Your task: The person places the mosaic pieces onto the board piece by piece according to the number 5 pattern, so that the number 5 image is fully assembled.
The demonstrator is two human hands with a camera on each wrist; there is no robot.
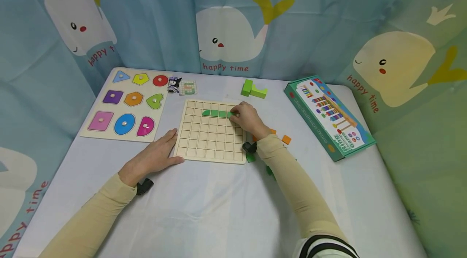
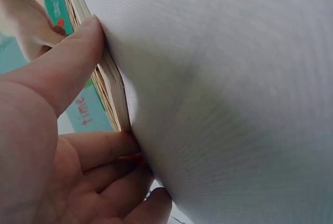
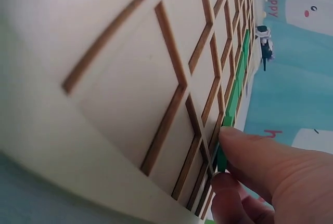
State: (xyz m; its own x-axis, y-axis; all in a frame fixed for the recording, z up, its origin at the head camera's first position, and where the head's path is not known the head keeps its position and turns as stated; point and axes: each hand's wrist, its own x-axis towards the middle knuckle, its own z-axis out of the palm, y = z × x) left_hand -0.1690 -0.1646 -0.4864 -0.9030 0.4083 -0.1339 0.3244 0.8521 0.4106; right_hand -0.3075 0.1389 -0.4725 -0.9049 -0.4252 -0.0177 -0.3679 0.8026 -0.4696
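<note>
A wooden grid board (image 1: 208, 140) lies on the white table, with a row of green tiles (image 1: 215, 113) set in one of its upper rows. At the right end of that row, my right hand (image 1: 249, 119) pinches a green tile (image 3: 222, 157) between thumb and fingertips, close over the grid in the right wrist view. My left hand (image 1: 155, 154) rests at the board's near left corner, fingers extended along the left side and thumb by the front edge. In the left wrist view, the thumb and fingertips touch the board's edge (image 2: 118, 91).
Left of the board lies a shape puzzle (image 1: 109, 128) with knobbed pieces. A small figurine (image 1: 174, 84) and a pattern card (image 1: 188, 87) are behind it. Light green blocks (image 1: 258, 93) stand at the back, a game box (image 1: 330, 116) at right. Orange tiles (image 1: 286, 139) lie near my right forearm.
</note>
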